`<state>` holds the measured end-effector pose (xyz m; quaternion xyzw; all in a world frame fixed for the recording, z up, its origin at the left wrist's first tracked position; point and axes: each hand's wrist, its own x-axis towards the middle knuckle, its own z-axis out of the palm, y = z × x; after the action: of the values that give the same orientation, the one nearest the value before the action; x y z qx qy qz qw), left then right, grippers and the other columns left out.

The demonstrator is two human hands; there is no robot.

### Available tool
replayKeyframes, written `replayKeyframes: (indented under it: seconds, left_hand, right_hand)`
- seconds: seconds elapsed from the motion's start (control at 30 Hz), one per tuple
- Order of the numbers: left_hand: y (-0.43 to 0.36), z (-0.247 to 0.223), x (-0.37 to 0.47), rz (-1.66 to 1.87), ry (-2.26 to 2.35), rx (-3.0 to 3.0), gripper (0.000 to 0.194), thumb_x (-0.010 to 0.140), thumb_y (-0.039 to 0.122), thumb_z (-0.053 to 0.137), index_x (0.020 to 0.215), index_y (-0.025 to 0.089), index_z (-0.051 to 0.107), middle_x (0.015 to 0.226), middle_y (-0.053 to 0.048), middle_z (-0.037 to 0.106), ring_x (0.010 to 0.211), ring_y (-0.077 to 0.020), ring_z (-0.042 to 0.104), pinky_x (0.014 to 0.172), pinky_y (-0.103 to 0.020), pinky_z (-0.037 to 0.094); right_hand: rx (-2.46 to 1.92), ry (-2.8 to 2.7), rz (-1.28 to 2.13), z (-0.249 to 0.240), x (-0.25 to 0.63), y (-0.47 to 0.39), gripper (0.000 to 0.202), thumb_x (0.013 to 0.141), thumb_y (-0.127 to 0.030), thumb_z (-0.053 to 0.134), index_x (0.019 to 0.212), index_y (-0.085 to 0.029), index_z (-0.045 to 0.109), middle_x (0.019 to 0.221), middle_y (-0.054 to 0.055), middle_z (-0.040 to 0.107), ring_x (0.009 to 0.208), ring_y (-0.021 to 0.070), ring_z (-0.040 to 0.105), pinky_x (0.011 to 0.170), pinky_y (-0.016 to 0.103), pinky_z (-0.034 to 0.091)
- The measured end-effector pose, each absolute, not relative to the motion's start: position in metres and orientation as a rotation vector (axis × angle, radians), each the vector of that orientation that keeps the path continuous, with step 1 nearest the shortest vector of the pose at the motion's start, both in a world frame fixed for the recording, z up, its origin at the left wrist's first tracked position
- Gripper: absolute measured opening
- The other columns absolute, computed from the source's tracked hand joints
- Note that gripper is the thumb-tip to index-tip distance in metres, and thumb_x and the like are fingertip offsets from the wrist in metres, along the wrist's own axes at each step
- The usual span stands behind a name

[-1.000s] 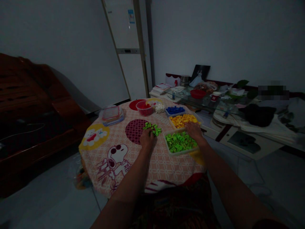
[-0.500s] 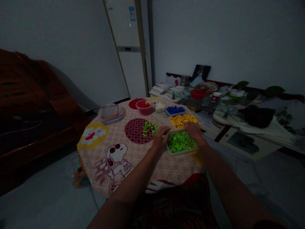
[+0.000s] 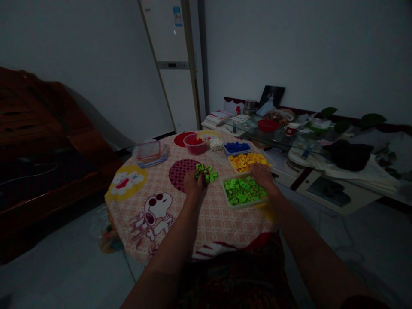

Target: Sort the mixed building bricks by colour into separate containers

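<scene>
Beside a small heap of loose green toy bricks [image 3: 210, 173] on the table, my left hand [image 3: 193, 183] has its fingers curved against the heap's near left side. No brick is plainly gripped in it. My right hand [image 3: 261, 175] lies at the far right rim of a clear tray [image 3: 229, 203] full of green bricks [image 3: 241, 191]. Its fingers are stretched out toward the yellow bricks [image 3: 243, 162] in the adjoining container; whether they touch them I cannot tell.
Blue bricks [image 3: 236, 147] fill a container at the back right. Behind the heap stand a round tub [image 3: 195, 147] with red pieces and a pile of white pieces [image 3: 215, 144]. Stacked lids [image 3: 149, 153] lie at the left on the patterned tablecloth [image 3: 222, 229]. A cluttered cabinet [image 3: 317, 189] stands right.
My left hand has moved left from the green tray's rim to the loose green bricks, which now sit closer together and slightly farther right. My right hand has barely moved.
</scene>
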<state>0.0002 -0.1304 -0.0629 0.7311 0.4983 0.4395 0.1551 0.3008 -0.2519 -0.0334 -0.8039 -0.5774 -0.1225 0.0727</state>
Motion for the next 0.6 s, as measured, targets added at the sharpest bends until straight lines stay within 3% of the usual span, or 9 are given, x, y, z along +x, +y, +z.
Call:
replayKeyframes:
  seconds: [0.2,0.4,0.6]
  left_hand:
    - [-0.134,-0.064,-0.007,1.015,1.691,2.132,0.041,0.085,0.042,0.067,0.117,0.017,0.07,0.117,-0.018,0.067,0.112,-0.0356,0.063,0.096,-0.047,0.05]
    - [-0.135,-0.064,-0.008,0.911,1.732,2.152,0.037,0.084,0.024,0.064,0.12,0.017,0.069,0.118,-0.017,0.067,0.109,-0.032,0.066,0.094,-0.041,0.051]
    - [-0.13,-0.069,-0.014,0.938,1.689,2.103,0.037,0.084,0.021,0.061,0.119,0.016,0.071,0.116,-0.017,0.071,0.111,-0.0326,0.066,0.096,-0.043,0.051]
  right_hand:
    - [-2.433,-1.7,-0.323,-0.03,0.297,-0.253,0.044,0.108,-0.029,0.031,0.135,-0.02,0.065,0.136,0.013,0.065,0.12,0.029,0.058,0.11,0.043,0.032]
    - [-2.412,-1.698,-0.374,-0.033,0.299,-0.252,0.043,0.107,-0.029,0.032,0.132,-0.022,0.066,0.133,0.013,0.067,0.117,0.0283,0.06,0.108,0.042,0.033]
    - [-2.404,-1.711,-0.361,-0.035,0.302,-0.251,0.045,0.107,-0.029,0.03,0.133,-0.021,0.066,0.135,0.012,0.066,0.119,0.0273,0.059,0.11,0.042,0.031]
